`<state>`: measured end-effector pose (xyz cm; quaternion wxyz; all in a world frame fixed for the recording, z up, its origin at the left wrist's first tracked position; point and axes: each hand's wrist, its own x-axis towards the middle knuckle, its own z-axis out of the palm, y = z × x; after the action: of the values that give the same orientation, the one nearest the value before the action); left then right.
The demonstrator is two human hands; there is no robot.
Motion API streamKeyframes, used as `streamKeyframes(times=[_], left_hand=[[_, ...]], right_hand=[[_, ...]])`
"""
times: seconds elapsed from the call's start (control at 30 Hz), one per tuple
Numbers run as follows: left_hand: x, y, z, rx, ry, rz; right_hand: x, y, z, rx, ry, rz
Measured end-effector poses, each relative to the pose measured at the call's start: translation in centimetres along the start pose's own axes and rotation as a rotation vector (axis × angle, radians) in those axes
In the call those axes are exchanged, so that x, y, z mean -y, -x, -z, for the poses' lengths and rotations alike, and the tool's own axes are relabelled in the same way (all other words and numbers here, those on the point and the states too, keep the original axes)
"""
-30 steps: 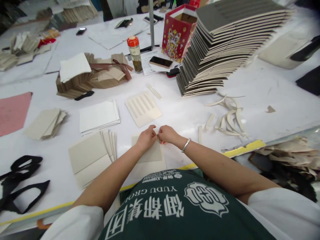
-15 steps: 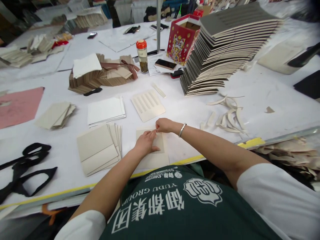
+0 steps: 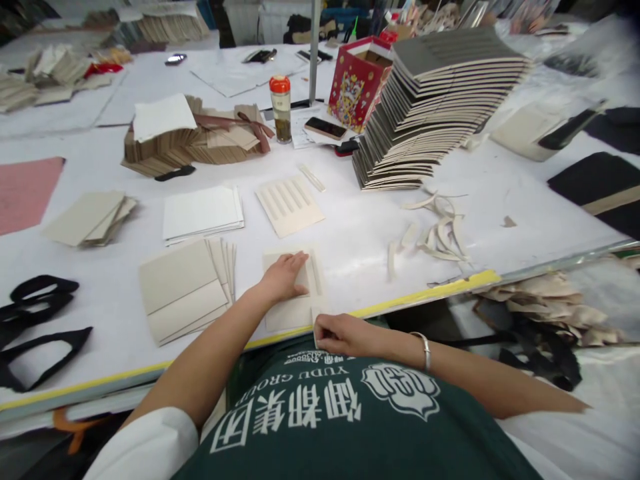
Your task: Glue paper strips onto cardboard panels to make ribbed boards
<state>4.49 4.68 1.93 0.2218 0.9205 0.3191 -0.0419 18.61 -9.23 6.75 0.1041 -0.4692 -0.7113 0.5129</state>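
Observation:
My left hand point(image 3: 285, 277) lies flat, fingers stretched, on a small beige card point(image 3: 295, 313) at the table's near edge. A narrow strip point(image 3: 316, 277) runs along the card's right side. My right hand point(image 3: 340, 335) is pulled back to my chest, fingers pinched on the end of a thin pale strip by the card's near right corner. A second card with several parallel strips point(image 3: 289, 205) lies just beyond.
Beige card stacks point(image 3: 183, 290) and white sheets point(image 3: 203, 213) lie left. A tall leaning stack of grey boards point(image 3: 440, 107) stands back right, peeled curled strips point(image 3: 435, 233) before it. Black cut shapes point(image 3: 30, 320) lie far left. A bottle point(image 3: 281, 108), phone point(image 3: 325, 128) and red box point(image 3: 356, 83) stand behind.
My right hand has drawn back from the card's far edge toward my chest, pulling a strip along the card's right side. My left hand flattened onto the card.

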Motion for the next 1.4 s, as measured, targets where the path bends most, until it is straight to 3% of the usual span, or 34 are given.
streamKeyframes(times=[0.07, 0.13, 0.23, 0.3, 0.37, 0.47, 0.6, 0.87, 0.97, 1.07, 1.23, 1.3, 1.4], left_hand=[[-0.1, 0.3, -0.3, 0.004, -0.021, -0.009], [-0.1, 0.7, -0.5, 0.006, -0.037, -0.029], [0.1, 1.1, -0.5, -0.002, -0.030, -0.075], [0.3, 0.9, -0.2, -0.038, -0.002, -0.070], [0.5, 0.2, 0.3, -0.100, 0.033, 0.005], [0.6, -1.5, 1.1, -0.171, 0.063, 0.174], [0.6, -3.6, 1.9, -0.158, 0.086, 0.262], [1.7, -6.5, 3.8, 0.047, 0.145, 0.271], [1.9, -6.6, 3.9, 0.051, 0.151, 0.230], [1.7, -5.3, 3.1, -0.053, 0.150, 0.177], [1.6, -0.7, 0.9, -0.226, 0.272, 0.141], [1.5, 1.1, 0.2, -0.239, 0.210, 0.106], [1.1, 2.7, 0.0, -0.155, 0.065, 0.042]], right_hand=[[-0.9, 1.7, 0.9, -0.235, -0.126, -0.048], [-2.5, 3.1, 4.1, -0.503, -0.129, -0.117], [-5.3, 3.9, 10.3, -0.900, 0.188, -0.310], [-6.2, 2.8, 12.9, -1.021, 0.429, -0.381], [-6.1, 0.0, 13.3, -0.892, 0.478, -0.387], [-4.7, -6.0, 11.3, -0.450, 0.234, -0.377], [-4.2, -11.8, 9.2, -0.192, 0.095, -0.485], [-5.0, -12.6, 9.3, -0.205, -0.167, -0.643], [-4.8, -12.9, 9.2, -0.209, -0.181, -0.662], [-4.7, -13.0, 8.9, -0.230, -0.186, -0.671], [-4.2, -12.3, 8.7, -0.207, -0.136, -0.624], [-3.8, -11.8, 8.7, -0.175, -0.018, -0.588], [-3.2, -11.5, 8.8, -0.275, 0.344, -0.452]])
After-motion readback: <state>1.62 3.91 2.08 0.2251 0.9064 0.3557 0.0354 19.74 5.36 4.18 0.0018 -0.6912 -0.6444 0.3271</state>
